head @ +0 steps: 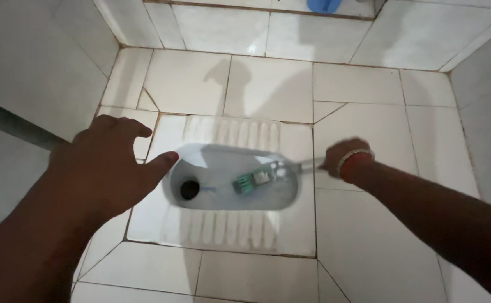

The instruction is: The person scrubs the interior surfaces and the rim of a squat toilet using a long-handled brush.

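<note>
Left hand (108, 165) hovers spread, empty, beside the white ceramic squat toilet pan (231, 178). Right hand (343, 159) grips a green-headed, long-handled brush (255, 180), bristles down in the basin; scrubbing appears underway, completion unclear.

White tiled floor (369, 241) (stained grout).

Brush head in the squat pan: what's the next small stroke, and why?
Probably push the brush a little farther toward the drain hole. The right hand grips the handle from the pan's far end, and the bristles sit mid-basin, short of the hole. The left hand hovers open above the rim, holding nothing.
</note>
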